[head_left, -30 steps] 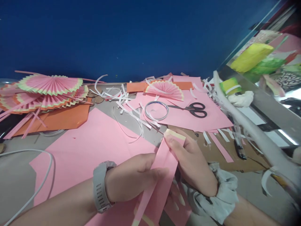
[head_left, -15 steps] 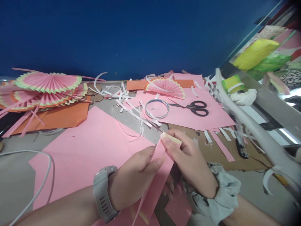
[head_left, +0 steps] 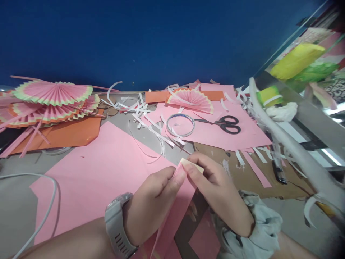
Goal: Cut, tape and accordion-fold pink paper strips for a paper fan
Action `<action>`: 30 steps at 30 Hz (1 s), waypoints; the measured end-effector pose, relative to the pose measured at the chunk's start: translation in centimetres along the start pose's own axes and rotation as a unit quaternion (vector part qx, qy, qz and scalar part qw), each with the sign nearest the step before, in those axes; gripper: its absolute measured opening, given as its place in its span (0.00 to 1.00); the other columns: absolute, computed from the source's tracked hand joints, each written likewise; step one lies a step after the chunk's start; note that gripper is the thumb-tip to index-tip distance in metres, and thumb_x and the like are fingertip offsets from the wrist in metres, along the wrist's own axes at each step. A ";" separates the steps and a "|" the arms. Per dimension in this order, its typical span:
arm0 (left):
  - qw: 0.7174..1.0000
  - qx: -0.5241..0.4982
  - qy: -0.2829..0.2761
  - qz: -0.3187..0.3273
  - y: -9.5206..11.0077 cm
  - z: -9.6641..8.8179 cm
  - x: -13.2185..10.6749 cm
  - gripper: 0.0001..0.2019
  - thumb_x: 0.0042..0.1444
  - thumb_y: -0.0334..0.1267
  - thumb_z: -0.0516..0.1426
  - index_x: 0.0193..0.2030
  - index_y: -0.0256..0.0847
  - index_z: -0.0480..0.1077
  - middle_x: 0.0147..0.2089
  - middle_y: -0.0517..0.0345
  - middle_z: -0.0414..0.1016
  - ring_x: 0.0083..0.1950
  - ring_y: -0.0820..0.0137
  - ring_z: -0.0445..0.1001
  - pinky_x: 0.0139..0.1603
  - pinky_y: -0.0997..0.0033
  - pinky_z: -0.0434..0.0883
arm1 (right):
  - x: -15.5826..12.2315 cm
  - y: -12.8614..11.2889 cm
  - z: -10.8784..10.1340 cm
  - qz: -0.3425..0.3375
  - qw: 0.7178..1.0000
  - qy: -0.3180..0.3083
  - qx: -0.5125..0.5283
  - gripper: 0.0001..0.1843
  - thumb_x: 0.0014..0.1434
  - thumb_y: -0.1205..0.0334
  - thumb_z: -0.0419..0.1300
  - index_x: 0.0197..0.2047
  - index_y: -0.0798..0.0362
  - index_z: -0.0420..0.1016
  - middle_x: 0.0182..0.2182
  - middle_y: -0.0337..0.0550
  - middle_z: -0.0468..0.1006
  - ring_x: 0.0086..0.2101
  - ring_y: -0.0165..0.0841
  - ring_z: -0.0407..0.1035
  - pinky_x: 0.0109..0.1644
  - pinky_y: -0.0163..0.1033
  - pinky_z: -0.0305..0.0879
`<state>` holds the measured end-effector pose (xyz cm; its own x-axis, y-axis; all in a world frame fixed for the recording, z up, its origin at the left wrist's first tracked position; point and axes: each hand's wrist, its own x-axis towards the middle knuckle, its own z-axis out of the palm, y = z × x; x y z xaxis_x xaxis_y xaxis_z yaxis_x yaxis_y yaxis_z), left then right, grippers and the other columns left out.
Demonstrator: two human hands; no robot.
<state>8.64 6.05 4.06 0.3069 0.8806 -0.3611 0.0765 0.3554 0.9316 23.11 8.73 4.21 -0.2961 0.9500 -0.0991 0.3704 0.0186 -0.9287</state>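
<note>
Your left hand [head_left: 152, 199] and right hand [head_left: 215, 189] both pinch one folded pink paper [head_left: 183, 201] — near centre, pale edge at its far end. Beyond it lie one tape roll [head_left: 167, 126], one pair of scissors [head_left: 220, 123] and one pleated fan [head_left: 192, 100]; far left — at least two stacked fans [head_left: 58, 94].

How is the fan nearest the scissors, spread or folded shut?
Spread: the fan lies opened into an arc, its pleats radiating to a zigzag edge.

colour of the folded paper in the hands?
Folded paper: pink, with a pale yellow end edge; best in the head view.
</note>
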 end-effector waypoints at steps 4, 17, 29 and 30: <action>0.998 0.049 0.028 0.017 0.0 0.1 -0.1 0.19 0.63 0.48 0.43 0.29 0.39 0.64 0.27 0.60 0.66 0.30 0.72 0.65 0.33 0.70 0.64 | -0.1 0.0 0.1 0.007 1.000 0.010 -0.012 0.13 0.62 0.56 0.51 0.26 0.51 0.61 0.22 0.33 0.58 0.24 0.27 0.55 0.26 0.32 0.53; 0.994 0.091 0.021 0.054 0.2 -1.0 -0.2 0.15 0.63 0.44 0.44 0.29 0.40 0.61 0.27 0.64 0.60 0.30 0.75 0.58 0.33 0.76 0.60 | -0.6 0.3 -0.1 -0.037 0.993 -0.037 -0.103 0.16 0.64 0.58 0.45 0.25 0.50 0.54 0.19 0.32 0.51 0.19 0.26 0.50 0.20 0.34 0.47; 0.995 0.081 0.015 0.052 -0.2 -1.0 0.2 0.13 0.64 0.41 0.44 0.30 0.40 0.62 0.27 0.66 0.64 0.29 0.77 0.61 0.30 0.78 0.60 | -0.4 0.7 -0.1 0.006 0.994 -0.062 -0.084 0.15 0.64 0.56 0.47 0.26 0.49 0.56 0.20 0.33 0.52 0.21 0.27 0.52 0.22 0.34 0.49; 0.995 0.077 0.013 0.055 -0.3 -1.0 0.3 0.13 0.64 0.40 0.44 0.31 0.40 0.62 0.27 0.66 0.65 0.29 0.77 0.61 0.30 0.77 0.60 | -0.4 0.7 -0.1 0.012 0.994 -0.061 -0.085 0.15 0.64 0.56 0.46 0.26 0.50 0.56 0.20 0.33 0.52 0.21 0.27 0.52 0.22 0.34 0.49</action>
<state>7.72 6.55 3.65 0.2964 0.9199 -0.2566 0.1893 0.2067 0.9599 23.51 8.42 3.64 -0.3854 0.9063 -0.1732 0.5198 0.0582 -0.8523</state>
